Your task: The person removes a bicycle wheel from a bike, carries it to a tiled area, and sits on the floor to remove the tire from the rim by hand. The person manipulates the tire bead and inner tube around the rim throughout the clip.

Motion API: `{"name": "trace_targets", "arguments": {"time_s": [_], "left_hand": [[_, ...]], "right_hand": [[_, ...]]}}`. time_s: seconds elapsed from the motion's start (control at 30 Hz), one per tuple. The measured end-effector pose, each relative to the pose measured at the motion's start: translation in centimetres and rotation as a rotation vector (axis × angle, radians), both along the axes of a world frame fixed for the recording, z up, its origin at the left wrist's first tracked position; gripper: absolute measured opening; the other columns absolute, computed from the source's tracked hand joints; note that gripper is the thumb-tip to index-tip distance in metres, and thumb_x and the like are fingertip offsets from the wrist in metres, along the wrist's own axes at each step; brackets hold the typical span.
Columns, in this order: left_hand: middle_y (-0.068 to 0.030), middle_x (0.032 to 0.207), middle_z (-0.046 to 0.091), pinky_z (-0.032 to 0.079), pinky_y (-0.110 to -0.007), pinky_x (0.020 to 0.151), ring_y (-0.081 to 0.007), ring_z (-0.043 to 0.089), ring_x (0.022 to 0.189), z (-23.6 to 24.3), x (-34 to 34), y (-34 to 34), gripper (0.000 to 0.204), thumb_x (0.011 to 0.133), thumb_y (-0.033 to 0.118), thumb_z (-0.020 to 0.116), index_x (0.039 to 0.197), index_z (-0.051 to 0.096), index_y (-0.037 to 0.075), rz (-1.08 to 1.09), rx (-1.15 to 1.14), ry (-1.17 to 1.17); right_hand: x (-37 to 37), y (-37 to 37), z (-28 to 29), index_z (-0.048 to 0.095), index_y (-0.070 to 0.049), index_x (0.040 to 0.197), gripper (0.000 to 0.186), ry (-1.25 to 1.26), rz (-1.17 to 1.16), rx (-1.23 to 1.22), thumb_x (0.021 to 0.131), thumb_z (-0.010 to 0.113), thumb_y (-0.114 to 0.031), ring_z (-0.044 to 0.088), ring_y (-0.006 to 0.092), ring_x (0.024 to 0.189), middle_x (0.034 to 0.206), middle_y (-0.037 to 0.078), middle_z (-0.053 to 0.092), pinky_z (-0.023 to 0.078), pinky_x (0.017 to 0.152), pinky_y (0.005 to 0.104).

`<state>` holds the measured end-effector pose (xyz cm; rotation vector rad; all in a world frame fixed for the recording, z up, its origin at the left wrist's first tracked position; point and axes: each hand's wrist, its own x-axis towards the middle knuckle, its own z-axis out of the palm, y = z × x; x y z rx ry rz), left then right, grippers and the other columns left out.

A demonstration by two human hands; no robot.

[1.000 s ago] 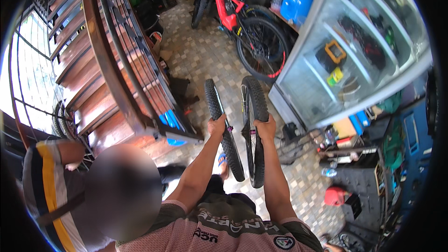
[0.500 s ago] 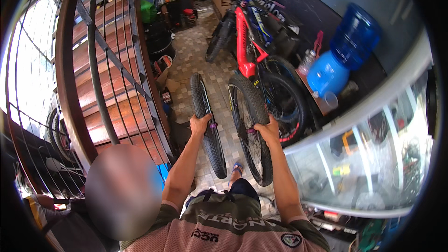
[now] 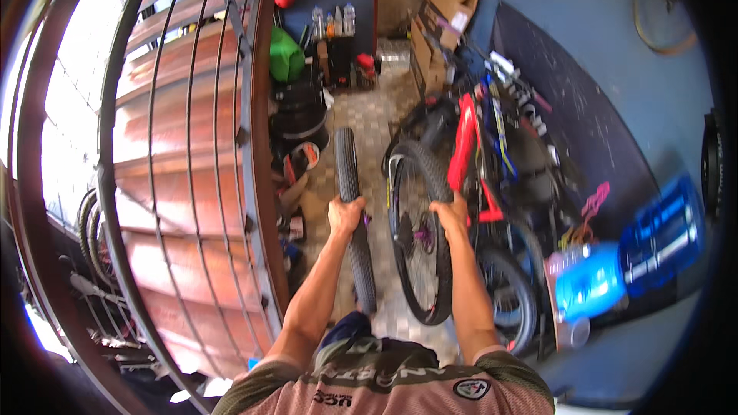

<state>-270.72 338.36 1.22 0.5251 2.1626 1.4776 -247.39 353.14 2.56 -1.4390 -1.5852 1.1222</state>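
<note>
My left hand point(image 3: 347, 215) is wrapped round a bicycle wheel point(image 3: 348, 169) with a black knobbly tyre, seen almost edge on. It stands upright in front of me, its lower end close to my legs. My right hand point(image 3: 452, 215) grips the tyre of a second bicycle wheel point(image 3: 443, 284). This wheel is turned a little, so its spokes, a purple hub point(image 3: 423, 238) and a dark disc show. The two wheels are held apart, side by side. Just beyond the right wheel is a red bicycle frame point(image 3: 463, 142). Whether the tyres touch the floor is hard to tell.
A wooden staircase point(image 3: 184, 200) with metal railings runs along the left. Black tubs point(image 3: 298, 119) and a green bag point(image 3: 287, 55) line its foot. Cardboard boxes point(image 3: 447, 15) stand at the back. To the right are parked bicycles and blue water containers point(image 3: 588, 280). Tiled floor point(image 3: 361, 111) lies ahead.
I have moved forward between the staircase and the bicycles, carrying both wheels. The glass case at right and the person at lower left have gone out of view.
</note>
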Motion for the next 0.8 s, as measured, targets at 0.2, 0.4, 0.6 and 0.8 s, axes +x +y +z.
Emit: {"name": "trace_targets", "arguments": {"time_s": [0.2, 0.4, 0.6, 0.8], "left_hand": [[-0.0234, 0.087, 0.076, 0.057, -0.041, 0.080, -0.0307, 0.075, 0.083, 1.9, -10.7, 14.7, 0.045, 0.071, 0.028, 0.075, 0.096, 0.074, -0.009, -0.041, 0.023, -0.037], [-0.0236, 0.092, 0.076, 0.057, -0.041, 0.081, -0.0295, 0.075, 0.086, 1.0, -24.1, 31.0, 0.053, 0.070, 0.028, 0.078, 0.104, 0.074, -0.011, -0.087, 0.088, -0.080], [-0.0221, 0.093, 0.077, 0.056, -0.040, 0.083, -0.0294, 0.075, 0.089, 2.7, -33.9, 49.0, 0.050, 0.072, 0.030, 0.077, 0.104, 0.074, -0.008, -0.130, -0.009, -0.016], [-0.0058, 0.077, 0.069, 0.051, -0.037, 0.064, -0.0150, 0.061, 0.067, 2.3, -45.3, 64.7, 0.030, 0.075, 0.021, 0.077, 0.089, 0.072, -0.005, -0.181, 0.043, -0.008]], "right_hand": [[-10.8, 16.4, 0.0, 0.068, 0.000, 0.125, 0.063, 0.123, 0.006, 0.025, 0.063, 0.077, -0.010, 0.072, 0.0262, 0.093, 0.103, 0.012, 0.075, 0.055, 0.086, 0.0371], [-24.3, 31.7, 3.1, 0.068, 0.001, 0.122, 0.060, 0.328, 0.038, 0.072, 0.064, 0.079, -0.010, 0.068, 0.0201, 0.088, 0.098, 0.007, 0.073, 0.053, 0.084, 0.0334], [-36.1, 49.7, 0.9, 0.067, 0.001, 0.119, 0.054, 0.340, 0.031, 0.126, 0.067, 0.078, -0.010, 0.069, 0.0252, 0.090, 0.099, 0.012, 0.074, 0.053, 0.085, 0.0363], [-47.0, 66.6, 0.3, 0.068, 0.002, 0.120, 0.059, 0.205, -0.092, 0.028, 0.064, 0.077, -0.013, 0.071, 0.0293, 0.095, 0.107, 0.015, 0.076, 0.053, 0.087, 0.0379]]}}
